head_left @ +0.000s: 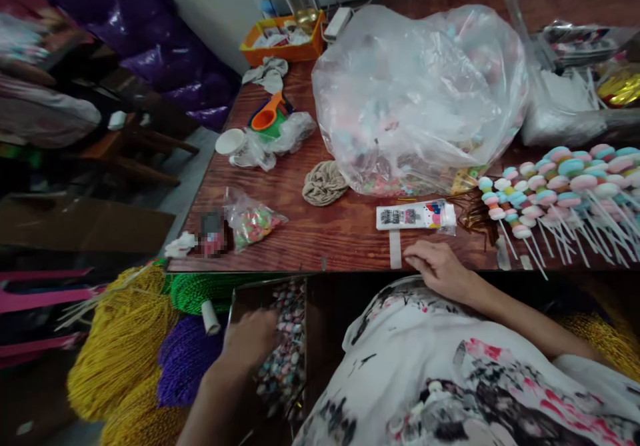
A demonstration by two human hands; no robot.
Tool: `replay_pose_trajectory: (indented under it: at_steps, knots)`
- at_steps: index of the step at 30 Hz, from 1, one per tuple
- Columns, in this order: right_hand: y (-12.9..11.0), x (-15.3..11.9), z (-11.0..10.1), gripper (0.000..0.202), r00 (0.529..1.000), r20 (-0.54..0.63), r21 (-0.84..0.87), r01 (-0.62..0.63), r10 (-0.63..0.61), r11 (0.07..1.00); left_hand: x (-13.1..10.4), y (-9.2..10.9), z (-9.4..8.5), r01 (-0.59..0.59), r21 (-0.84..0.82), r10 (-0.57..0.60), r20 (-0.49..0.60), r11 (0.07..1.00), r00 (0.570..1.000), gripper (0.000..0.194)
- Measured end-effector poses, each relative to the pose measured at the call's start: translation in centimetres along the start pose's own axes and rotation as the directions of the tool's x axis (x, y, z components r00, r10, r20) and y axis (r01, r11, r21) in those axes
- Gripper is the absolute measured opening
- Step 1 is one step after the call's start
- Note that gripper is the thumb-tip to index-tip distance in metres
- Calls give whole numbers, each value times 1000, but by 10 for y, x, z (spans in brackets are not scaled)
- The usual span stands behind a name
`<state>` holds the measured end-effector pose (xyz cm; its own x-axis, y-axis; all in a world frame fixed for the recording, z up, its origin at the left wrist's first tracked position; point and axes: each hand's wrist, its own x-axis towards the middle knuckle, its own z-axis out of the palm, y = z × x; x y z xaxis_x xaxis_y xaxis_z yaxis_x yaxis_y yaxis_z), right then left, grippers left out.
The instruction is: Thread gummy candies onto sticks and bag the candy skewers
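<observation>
My left hand (250,339) reaches down into an open box (320,339) below the table edge, beside a heap of small pink, white and blue pieces (287,346). Its fingers are blurred and partly hidden. My right hand (437,269) rests at the table's front edge, fingers curled together near a strip of clear tape (395,249); whatever they hold, if anything, is too small to name. Just above that hand lies a stack of printed white packets (413,216). Marshmallow-like skewers on white sticks (570,183) are piled at the right.
A large clear bag (420,99) fills the table's back middle. Farther left are an orange tray (285,49), a paper cup (231,142), a small candy bag (255,223) and a coiled beige cloth (325,183). Yellow cord bundles (125,326) stand lower left.
</observation>
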<state>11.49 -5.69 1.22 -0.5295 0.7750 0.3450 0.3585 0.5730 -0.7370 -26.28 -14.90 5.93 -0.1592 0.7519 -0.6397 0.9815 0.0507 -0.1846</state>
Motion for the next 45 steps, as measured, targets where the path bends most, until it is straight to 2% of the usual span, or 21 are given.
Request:
replay_pose_trajectory:
  at_steps: [1, 2, 4, 6, 7, 9, 11, 13, 17, 19, 21, 23, 27, 29, 30, 32, 35, 37, 40, 42, 45]
  knots:
    - [4, -4, -2, 18, 999, -40, -12, -9, 8, 1000, 8, 22, -8, -145, -33, 141, -117, 989, 983, 27]
    - [7, -8, -5, 18, 998, -69, -46, -8, 4, 999, 18, 51, -19, -277, -27, 259, -283, 960, 924, 30]
    - [9, -14, -12, 20, 993, -112, -184, 11, -32, 983, 40, 118, -46, -509, 68, 464, -527, 858, 712, 31]
    - [8, -21, -24, 21, 986, -149, -370, 11, -71, 929, 61, 184, -72, -642, 205, 610, -609, 738, 507, 29]
    - [9, -26, -32, 21, 981, -173, -450, -5, -82, 893, 70, 211, -83, -636, 264, 629, -629, 725, 456, 32]
    - [11, -39, -49, 20, 969, -235, -539, -71, -69, 839, 88, 249, -95, -600, 339, 646, -637, 725, 421, 24]
    - [16, -53, -64, 19, 957, -289, -561, -153, -19, 813, 103, 264, -95, -605, 397, 687, -623, 690, 374, 19]
    - [22, -63, -70, 18, 953, -303, -583, -203, 22, 787, 117, 263, -88, -637, 430, 717, -632, 640, 295, 19]
    - [27, -54, -55, 17, 971, -235, -623, -189, 49, 760, 138, 244, -76, -734, 387, 659, -745, 559, 109, 18]
    - [27, -37, -42, 24, 975, -202, -633, -202, 93, 747, 145, 237, -74, -802, 295, 552, -832, 519, 51, 15]
    - [28, -19, -33, 33, 972, -177, -662, -235, 156, 712, 149, 234, -74, -867, 193, 448, -893, 459, 39, 14]
    - [31, -6, -28, 37, 967, -119, -706, -243, 226, 665, 151, 233, -75, -899, 107, 382, -921, 424, 71, 17]
    - [37, 4, -28, 39, 937, -31, -763, -247, 347, 598, 142, 234, -85, -924, -116, 295, -927, 365, 233, 17]
    - [37, 6, -28, 37, 929, -3, -768, -238, 369, 594, 130, 238, -96, -937, -208, 237, -931, 280, 277, 13]
    - [35, 8, -28, 36, 929, 15, -766, -227, 369, 601, 124, 242, -102, -945, -217, 197, -943, 245, 268, 12]
    - [32, 11, -27, 35, 930, 42, -756, -209, 364, 620, 114, 250, -112, -959, -138, 142, -974, 247, 177, 10]
    - [22, 11, -35, 32, 941, 54, -731, -191, 334, 655, 113, 258, -112, -905, 87, 248, -969, 416, 21, 9]
    - [13, 0, -53, 26, 965, 0, -707, -187, 264, 682, 120, 257, -102, -837, 173, 358, -933, 519, 30, 10]
    - [0, -31, -107, 29, 964, -247, -718, -250, 99, 650, 131, 249, -86, -795, 156, 417, -899, 586, 131, 11]
    - [0, -53, -153, 35, 927, -374, -786, -333, 28, 521, 135, 245, -79, -796, 130, 418, -893, 591, 165, 17]
    - [13, -75, -214, 37, 903, -418, -845, -426, 100, 322, 138, 243, -77, -829, 97, 391, -908, 551, 153, 19]
